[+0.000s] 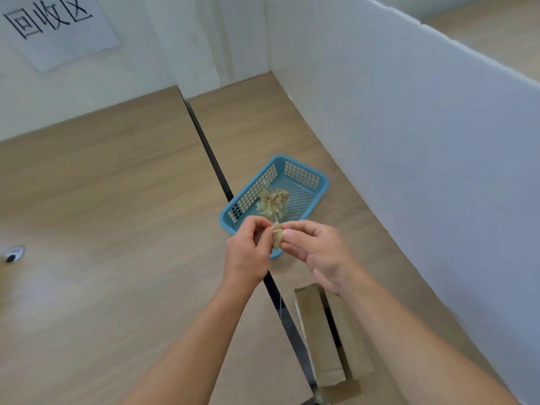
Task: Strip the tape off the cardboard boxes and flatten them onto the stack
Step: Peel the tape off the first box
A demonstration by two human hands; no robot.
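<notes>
My left hand (249, 251) and my right hand (315, 249) meet just above the near end of a blue plastic basket (306, 178). Between their fingertips they pinch a crumpled strip of tape (277, 235). A wad of used tape (273, 203) lies inside the basket. A cardboard box (324, 334) sits on the table below my right forearm, near the dark gap between the two tabletops.
Two wooden tabletops (102, 214) meet at a dark gap (210, 159). White foam partition walls (409, 141) enclose the right and far sides. A paper sign (55, 27) hangs on the far left wall. A small cable hole (14, 253) sits at the left edge.
</notes>
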